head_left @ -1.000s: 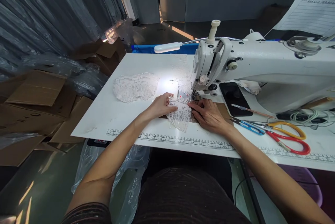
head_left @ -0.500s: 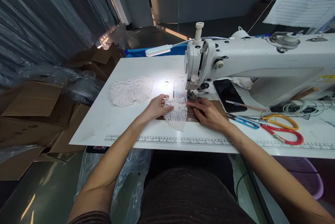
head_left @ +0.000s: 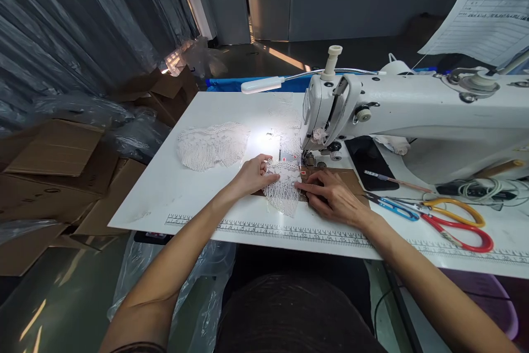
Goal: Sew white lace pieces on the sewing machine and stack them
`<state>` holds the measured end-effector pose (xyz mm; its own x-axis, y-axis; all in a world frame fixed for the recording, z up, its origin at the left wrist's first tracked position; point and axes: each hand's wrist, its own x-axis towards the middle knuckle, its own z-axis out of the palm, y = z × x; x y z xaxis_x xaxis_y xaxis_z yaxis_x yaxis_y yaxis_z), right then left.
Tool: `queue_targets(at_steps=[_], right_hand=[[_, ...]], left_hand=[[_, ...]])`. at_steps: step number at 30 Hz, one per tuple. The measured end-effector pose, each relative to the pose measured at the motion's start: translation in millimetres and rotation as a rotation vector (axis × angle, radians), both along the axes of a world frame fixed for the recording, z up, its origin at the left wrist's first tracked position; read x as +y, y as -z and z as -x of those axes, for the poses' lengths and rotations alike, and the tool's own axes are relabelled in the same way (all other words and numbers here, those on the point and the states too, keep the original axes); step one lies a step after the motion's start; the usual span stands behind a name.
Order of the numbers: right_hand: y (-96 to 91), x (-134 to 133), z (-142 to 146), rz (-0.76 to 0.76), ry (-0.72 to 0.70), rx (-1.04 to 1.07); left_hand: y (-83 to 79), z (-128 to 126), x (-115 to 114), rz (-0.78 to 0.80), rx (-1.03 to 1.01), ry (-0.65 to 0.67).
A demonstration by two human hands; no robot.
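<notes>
A small piece of white lace [head_left: 284, 190] lies on a brown card in front of the needle of the white sewing machine [head_left: 397, 105]. My left hand [head_left: 254, 174] pinches the lace's left edge with curled fingers. Flat on the card and the lace's right edge rests my right hand [head_left: 336, 196], its fingers stretched toward the needle. A second, larger lace piece [head_left: 212, 145] lies apart on the white table [head_left: 173, 188], to the left under the lamp's light.
Red-and-yellow scissors [head_left: 458, 220] and blue snips [head_left: 394, 207] lie right of my right hand. A black phone [head_left: 366, 157] sits under the machine arm. A ruler strip [head_left: 264, 229] runs along the table's front edge. Cardboard boxes [head_left: 53, 149] and plastic sheeting fill the floor at left.
Both hands have drawn the lace slightly back from the needle toward me. The view has shifted a little.
</notes>
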<state>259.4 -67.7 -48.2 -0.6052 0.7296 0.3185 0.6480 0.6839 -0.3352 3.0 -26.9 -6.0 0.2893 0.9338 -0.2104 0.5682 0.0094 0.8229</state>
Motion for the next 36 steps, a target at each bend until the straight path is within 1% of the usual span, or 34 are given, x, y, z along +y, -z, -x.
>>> queue_targets(at_steps=[7,9,11,13,14,15,17,18,19,20,22,26,31,36], right_hand=[[-0.1,0.1,0.4,-0.009,0.006,-0.032],[-0.6,-0.5,0.8,-0.014,0.014,-0.034],[-0.7,-1.3,0.9,-0.018,0.022,-0.039],[-0.3,-1.9,0.7,-0.02,0.028,-0.049],[0.2,-2.0,0.5,-0.021,0.029,-0.055],[0.7,-1.9,0.2,-0.022,0.029,-0.059],[1.8,-1.5,-0.2,-0.026,0.028,-0.069],[2.2,-1.1,-0.4,-0.029,0.029,-0.074],[2.3,-0.8,-0.4,-0.032,0.03,-0.077],[2.2,-0.6,-0.4,-0.034,0.031,-0.079],[1.3,-0.5,0.1,-0.035,0.033,-0.082],[-2.0,-2.2,1.8,-0.029,0.03,-0.096],[-1.9,-1.6,2.1,-0.052,0.034,-0.13],[0.1,5.0,-0.1,-0.106,0.08,-0.087]], left_hand=[[-0.9,0.2,-0.2,-0.008,0.032,0.008],[1.2,1.6,-0.5,-0.044,0.039,0.011],[3.7,2.4,-0.3,-0.175,0.088,-0.018],[5.6,0.6,1.4,-0.403,0.209,-0.021],[6.2,-1.7,3.0,-0.523,0.281,0.031],[6.4,-4.9,5.2,-0.63,0.346,0.131],[6.0,-13.1,10.8,-0.77,0.427,0.421],[5.6,-17.3,13.9,-0.804,0.448,0.559],[5.1,-21.1,17.0,-0.82,0.462,0.669],[4.7,-24.1,20.0,-0.824,0.47,0.742],[4.8,-27.0,24.5,-0.81,0.471,0.806],[8.9,-23.9,25.8,-0.815,0.492,0.819],[12.5,-24.2,22.7,-0.802,0.485,0.754],[12.2,-32.7,32.4,-0.809,0.481,0.726]])
